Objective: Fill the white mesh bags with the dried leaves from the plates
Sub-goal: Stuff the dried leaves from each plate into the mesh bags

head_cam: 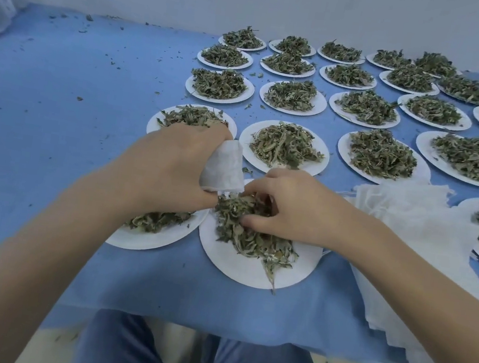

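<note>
**Hands gather dried leaves beside an open mesh bag**

Seen from above, a person sits at a table (55,124) covered in blue cloth. The left hand (169,165) has its fingers curled round a small white mesh bag (223,165), holding it just over the near plate (239,261). The right hand (290,207) rests on that plate's leaves (243,231), fingers bent and pinching a clump right beside the bag. Whether any leaves are inside the bag cannot be told.

A second plate (150,238) of leaves lies touching the near plate on its left, partly hidden under the left wrist. Beyond the hands, many more white plates, each heaped with green-brown dried leaves, stand in rows toward the far right of the table. A loose pile of spare bags (411,218) lies to the right of the hands, under the right forearm. Leaf crumbs are scattered over the cloth.
</note>
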Available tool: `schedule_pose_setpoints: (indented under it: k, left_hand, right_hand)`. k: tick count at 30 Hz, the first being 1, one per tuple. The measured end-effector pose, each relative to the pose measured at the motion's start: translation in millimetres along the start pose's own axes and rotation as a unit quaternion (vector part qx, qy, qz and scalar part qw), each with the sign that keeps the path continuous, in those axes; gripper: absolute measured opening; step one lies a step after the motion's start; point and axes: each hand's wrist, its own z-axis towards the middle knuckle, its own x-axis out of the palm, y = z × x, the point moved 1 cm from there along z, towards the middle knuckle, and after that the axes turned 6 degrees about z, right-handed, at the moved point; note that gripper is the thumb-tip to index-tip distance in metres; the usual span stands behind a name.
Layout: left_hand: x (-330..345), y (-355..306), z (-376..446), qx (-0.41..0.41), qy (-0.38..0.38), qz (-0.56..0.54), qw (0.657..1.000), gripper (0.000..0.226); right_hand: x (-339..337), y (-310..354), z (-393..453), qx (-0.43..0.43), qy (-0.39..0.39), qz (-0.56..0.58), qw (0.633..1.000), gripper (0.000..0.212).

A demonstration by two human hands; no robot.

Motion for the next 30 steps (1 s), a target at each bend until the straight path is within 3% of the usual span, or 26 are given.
schedule_pose_setpoints:
  k: [3,9,18,25,30]
  left_hand:
    - [1.0,2.0,-1.1,-0.011,0.003,-0.001,1.000,0.036]
    - [1.0,6.3,-0.9,-0.027,0.014,0.006,1.000,0.035]
    - [3.2,-3.4,4.0,0.004,0.008,-0.008,1.000,0.038]
    - [4.1,-16.9,5.9,0.025,-0.019,-0.046,0.998,0.041]
    - [6.6,-20.6,8.5,0.028,-0.045,-0.042,0.998,0.038]
  right_hand:
    - [-4.2,-0.4,0.7,-0.010,-0.018,0.011,1.000,0.029]
    - [-33.2,-7.3,-10.2,-0.026,-0.093,0.063,0.993,0.020]
    - [-57.1,-3.6,-19.2,-0.050,-0.182,0.105,0.976,0.016]
    - [-41.6,6.8,-12.6,-0.061,-0.180,0.119,0.975,0.019]
    - [-36.0,8.2,-10.5,-0.017,-0.194,0.303,0.933,0.025]
